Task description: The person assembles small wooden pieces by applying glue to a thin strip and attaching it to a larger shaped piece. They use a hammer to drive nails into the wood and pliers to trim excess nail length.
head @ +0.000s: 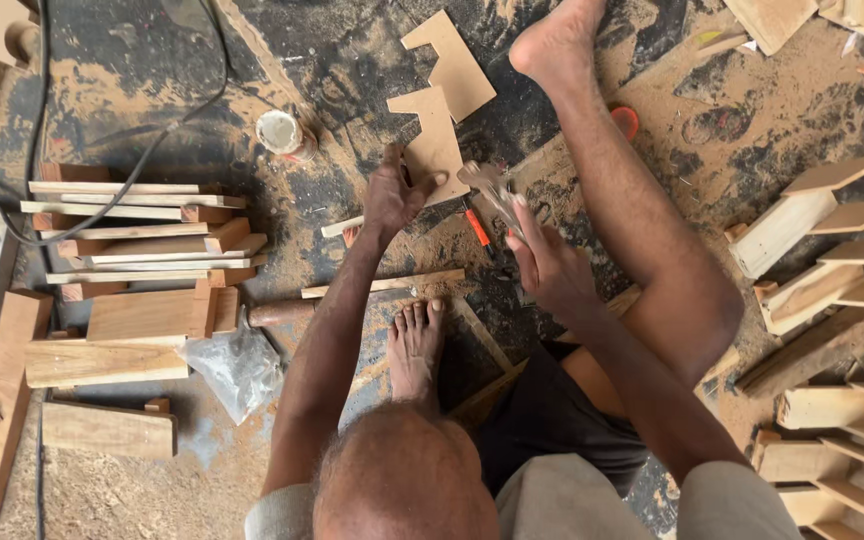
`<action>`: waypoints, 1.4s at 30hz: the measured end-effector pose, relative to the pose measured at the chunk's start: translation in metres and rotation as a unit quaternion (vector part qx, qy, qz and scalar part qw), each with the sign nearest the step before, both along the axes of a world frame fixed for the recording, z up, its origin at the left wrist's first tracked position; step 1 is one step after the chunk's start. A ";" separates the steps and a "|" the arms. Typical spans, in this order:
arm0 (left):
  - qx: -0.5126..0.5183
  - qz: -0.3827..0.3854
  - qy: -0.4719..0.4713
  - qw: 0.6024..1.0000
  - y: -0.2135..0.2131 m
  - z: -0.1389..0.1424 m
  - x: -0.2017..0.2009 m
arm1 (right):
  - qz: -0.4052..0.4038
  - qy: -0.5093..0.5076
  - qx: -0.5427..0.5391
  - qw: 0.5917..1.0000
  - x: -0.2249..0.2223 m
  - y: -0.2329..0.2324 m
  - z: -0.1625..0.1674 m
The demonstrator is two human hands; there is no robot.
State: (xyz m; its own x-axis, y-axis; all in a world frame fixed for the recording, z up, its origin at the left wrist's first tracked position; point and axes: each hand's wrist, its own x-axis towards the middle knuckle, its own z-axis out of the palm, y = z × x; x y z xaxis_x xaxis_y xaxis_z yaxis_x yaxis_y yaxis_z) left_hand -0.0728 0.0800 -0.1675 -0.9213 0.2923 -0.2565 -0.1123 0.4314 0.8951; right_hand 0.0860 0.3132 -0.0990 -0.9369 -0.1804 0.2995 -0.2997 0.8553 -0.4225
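Wood pile point(137, 270) left of left hand point(395, 195)

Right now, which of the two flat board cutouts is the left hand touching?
The nearer cutout: the left hand rests on its lower edge. The farther cutout lies untouched beyond it.

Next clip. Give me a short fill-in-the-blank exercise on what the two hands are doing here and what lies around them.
1. The left hand rests on a flat ____ cutout.
2. The right hand holds a ____ tool.
3. The stacked wooden pieces lie on the person's ____ side.
4. The floor is strewn with ____.

Missing words: wooden; metal; left; sawdust
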 end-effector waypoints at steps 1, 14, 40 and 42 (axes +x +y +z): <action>-0.019 0.004 -0.034 0.999 0.001 0.002 -0.003 | 0.009 0.039 -0.024 0.999 0.000 0.000 -0.001; 0.037 0.000 0.059 0.998 0.002 -0.005 -0.009 | -0.045 -0.151 0.037 0.987 -0.002 0.001 -0.002; 0.497 0.200 -0.261 0.803 -0.008 0.092 0.072 | 0.045 -0.260 -0.476 0.839 -0.002 -0.048 -0.003; 0.408 0.172 -0.218 0.870 -0.009 0.090 0.075 | 0.058 -0.249 -0.471 0.845 0.001 -0.045 0.001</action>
State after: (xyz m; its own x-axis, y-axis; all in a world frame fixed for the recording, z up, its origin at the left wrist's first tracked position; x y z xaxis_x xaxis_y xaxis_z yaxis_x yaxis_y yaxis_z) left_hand 0.0020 0.0713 -0.0779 -0.8572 0.2682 -0.4397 -0.5150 -0.4534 0.7275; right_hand 0.0867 0.2684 -0.0978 -0.9814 -0.1808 -0.0651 0.0573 0.0477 -0.9972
